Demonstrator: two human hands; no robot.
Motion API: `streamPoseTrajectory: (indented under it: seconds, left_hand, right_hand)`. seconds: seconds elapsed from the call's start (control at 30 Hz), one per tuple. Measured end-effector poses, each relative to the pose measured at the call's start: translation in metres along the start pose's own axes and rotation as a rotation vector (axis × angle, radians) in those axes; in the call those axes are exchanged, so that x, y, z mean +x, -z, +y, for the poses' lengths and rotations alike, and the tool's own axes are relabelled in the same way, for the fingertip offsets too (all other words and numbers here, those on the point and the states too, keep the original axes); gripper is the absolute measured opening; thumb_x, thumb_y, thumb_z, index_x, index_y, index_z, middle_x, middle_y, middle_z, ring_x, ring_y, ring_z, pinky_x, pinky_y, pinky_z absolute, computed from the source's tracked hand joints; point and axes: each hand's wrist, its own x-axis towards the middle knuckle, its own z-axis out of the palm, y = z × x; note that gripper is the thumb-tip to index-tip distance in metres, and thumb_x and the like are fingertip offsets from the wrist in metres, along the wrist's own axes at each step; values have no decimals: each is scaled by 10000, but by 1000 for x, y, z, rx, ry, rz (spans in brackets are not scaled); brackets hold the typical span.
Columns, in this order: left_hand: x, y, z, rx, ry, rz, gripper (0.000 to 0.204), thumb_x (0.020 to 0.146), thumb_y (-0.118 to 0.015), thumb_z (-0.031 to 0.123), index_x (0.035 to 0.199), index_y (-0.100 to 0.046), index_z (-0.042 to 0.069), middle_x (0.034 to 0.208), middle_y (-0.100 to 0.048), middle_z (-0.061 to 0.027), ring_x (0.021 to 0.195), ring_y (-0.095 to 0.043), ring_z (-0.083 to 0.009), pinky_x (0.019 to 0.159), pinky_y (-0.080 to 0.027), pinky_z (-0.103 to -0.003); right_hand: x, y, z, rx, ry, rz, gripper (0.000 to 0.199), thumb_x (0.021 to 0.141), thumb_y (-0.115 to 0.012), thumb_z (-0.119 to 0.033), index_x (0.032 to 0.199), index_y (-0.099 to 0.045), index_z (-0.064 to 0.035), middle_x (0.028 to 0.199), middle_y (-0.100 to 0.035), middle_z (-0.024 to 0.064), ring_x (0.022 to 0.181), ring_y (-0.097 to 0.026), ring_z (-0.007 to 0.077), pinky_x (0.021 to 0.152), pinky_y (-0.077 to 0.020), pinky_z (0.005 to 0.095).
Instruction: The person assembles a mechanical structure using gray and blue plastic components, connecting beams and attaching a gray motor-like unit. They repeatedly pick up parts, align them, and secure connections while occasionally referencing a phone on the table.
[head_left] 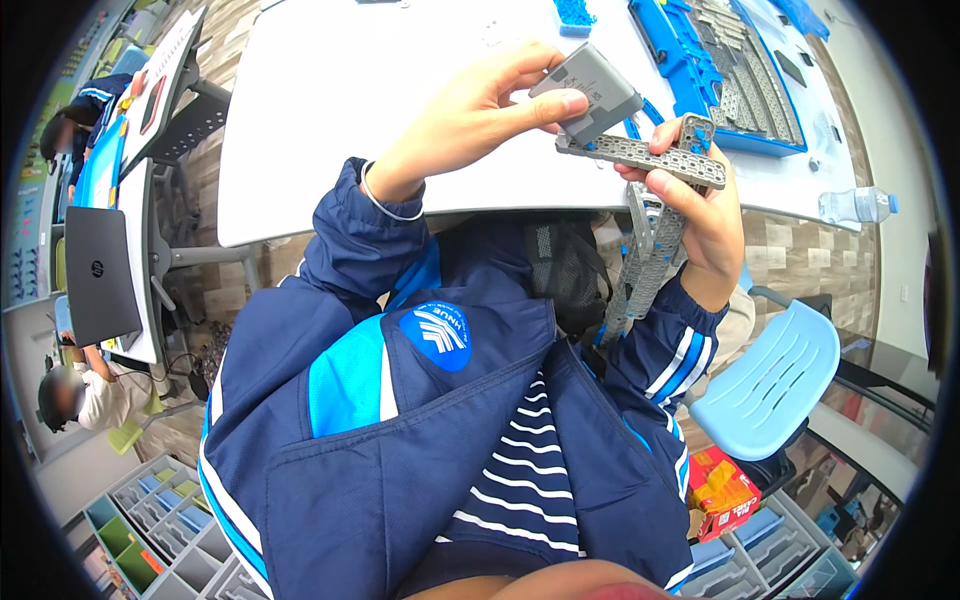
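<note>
Grey block point(592, 90) over perforated frame point(645, 155)

I saw the left hand point(470, 115) pinching a grey block point(592, 90) against a grey perforated strip point(640, 157), which the right hand point(700, 215) gripped from below above the white table point(330, 110). A blue tray point(700, 70) lay beyond, a water bottle point(856, 205) to the right.

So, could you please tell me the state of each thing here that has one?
Left hand: gripping the grey block.
Right hand: gripping the perforated grey frame.
Grey block: held against the frame's top.
Laptop: lid shut.
Water bottle: lying on its side, capped.
Blue parts tray: open.
</note>
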Motion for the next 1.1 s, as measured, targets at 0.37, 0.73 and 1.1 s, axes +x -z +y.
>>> streamPoseTrajectory:
  seconds: [0.37,0.73,1.1]
  left_hand:
    - [4,10,8,-43,89,-221,456,970,-599,213,1353,-462,6,1185,-570,-125,1062,-605,-213,784,-599,-335]
    - [8,6,5,-67,145,-260,351,932,-659,202,1190,-546,-7,1086,-601,-88,1028,-604,-172,807,-587,-321]
    - [8,7,10,-44,144,-244,325,894,-707,181,1124,-578,-8,1032,-620,-67,980,-614,-151,775,-585,-308]
  right_hand:
    - [-1,2,3,76,-6,-26,322,773,-703,-77,1026,-516,-8,955,-619,119,917,-684,236,878,-530,338]
    - [-4,4,8,151,20,2,321,765,-732,-52,1025,-549,-6,964,-632,109,904,-689,231,856,-540,337]
    - [-5,7,12,179,37,-15,318,769,-723,-51,1026,-542,-9,956,-643,127,917,-685,246,867,-536,353]
